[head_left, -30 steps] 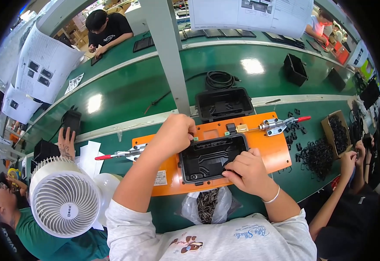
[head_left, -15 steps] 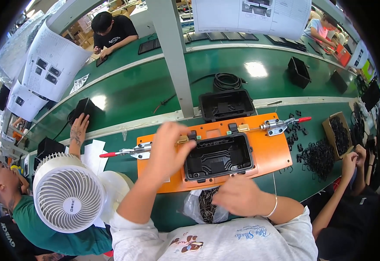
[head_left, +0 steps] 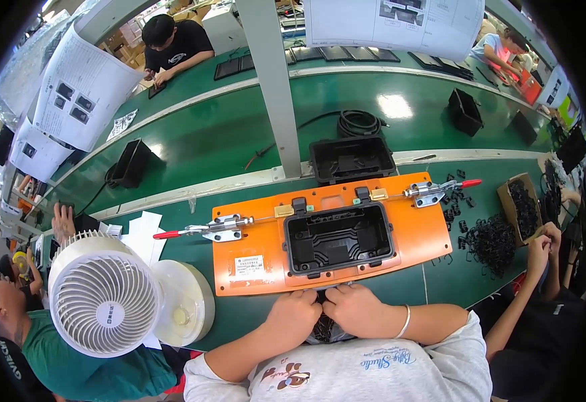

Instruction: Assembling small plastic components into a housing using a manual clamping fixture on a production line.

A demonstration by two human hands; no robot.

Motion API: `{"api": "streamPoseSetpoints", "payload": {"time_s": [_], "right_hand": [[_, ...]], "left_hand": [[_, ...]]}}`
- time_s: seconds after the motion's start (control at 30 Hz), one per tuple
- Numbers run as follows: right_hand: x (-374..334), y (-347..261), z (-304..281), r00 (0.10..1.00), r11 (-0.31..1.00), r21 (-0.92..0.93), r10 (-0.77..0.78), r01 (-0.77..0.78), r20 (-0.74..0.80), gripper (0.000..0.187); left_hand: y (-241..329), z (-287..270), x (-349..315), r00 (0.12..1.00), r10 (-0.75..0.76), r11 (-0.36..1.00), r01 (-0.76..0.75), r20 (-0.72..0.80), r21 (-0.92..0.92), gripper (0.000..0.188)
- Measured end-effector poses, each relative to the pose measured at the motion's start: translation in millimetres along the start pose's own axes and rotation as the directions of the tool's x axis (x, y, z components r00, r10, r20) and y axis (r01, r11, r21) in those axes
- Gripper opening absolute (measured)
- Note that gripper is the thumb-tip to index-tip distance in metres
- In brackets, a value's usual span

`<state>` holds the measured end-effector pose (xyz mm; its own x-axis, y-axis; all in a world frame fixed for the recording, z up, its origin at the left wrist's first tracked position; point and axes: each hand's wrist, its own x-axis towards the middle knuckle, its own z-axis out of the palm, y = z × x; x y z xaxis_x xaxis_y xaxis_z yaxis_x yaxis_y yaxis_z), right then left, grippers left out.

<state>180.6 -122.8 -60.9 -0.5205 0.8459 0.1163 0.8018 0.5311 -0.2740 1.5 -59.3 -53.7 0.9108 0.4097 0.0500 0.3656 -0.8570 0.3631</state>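
Hands, left hand (head_left: 295, 315) and right hand (head_left: 354, 309), pinch a dark bag (head_left: 322, 328) at the green bench (head_left: 252, 315) edge.

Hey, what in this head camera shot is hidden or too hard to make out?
- What the left hand and right hand grip: head view, the curled fingers and the table edge hide most of the small black bag.
- Label on the orange fixture plate: too small to make out.
- Black parts pile at right: fisheye rim blurs single pieces.
- White fan: hides the table behind it.
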Motion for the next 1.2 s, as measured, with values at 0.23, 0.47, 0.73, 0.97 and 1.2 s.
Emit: {"api": "streamPoseSetpoints", "payload": {"time_s": [0.23,0.47,0.73,0.97,1.2], "right_hand": [[-7.2,10.8,-16.1,0.997,0.979,0.187,-0.079,0.079,-0.005,0.011],[10.7,86.7,-93.7,0.810,0.992,-0.012,0.092,-0.122,-0.579,0.014],[10.2,133.8,-77.9,0.804,0.962,0.127,0.272,-0.242,-0.529,0.030],[-27.7,124.5,-88.8,0.716,0.907,0.184,0.412,-0.378,-0.564,0.041],[-85.5,142.4,-90.5,0.355,0.738,0.353,0.614,-0.575,-0.705,0.036]], "left_hand": [[-6.6,0.3,-2.6,0.993,0.022,0.986,-0.042,-0.120,-0.163,0.007],[-19.4,-51.0,2.3,0.959,0.007,0.899,-0.129,-0.282,-0.418,0.011],[-71.1,-71.6,51.3,0.807,-0.184,0.949,-0.004,-0.561,-0.317,0.012],[-101.4,-49.2,72.5,0.760,-0.228,0.950,0.036,-0.608,-0.311,0.012],[-96.5,-50.3,70.1,0.749,-0.094,0.995,0.061,-0.655,-0.073,0.014]]}}
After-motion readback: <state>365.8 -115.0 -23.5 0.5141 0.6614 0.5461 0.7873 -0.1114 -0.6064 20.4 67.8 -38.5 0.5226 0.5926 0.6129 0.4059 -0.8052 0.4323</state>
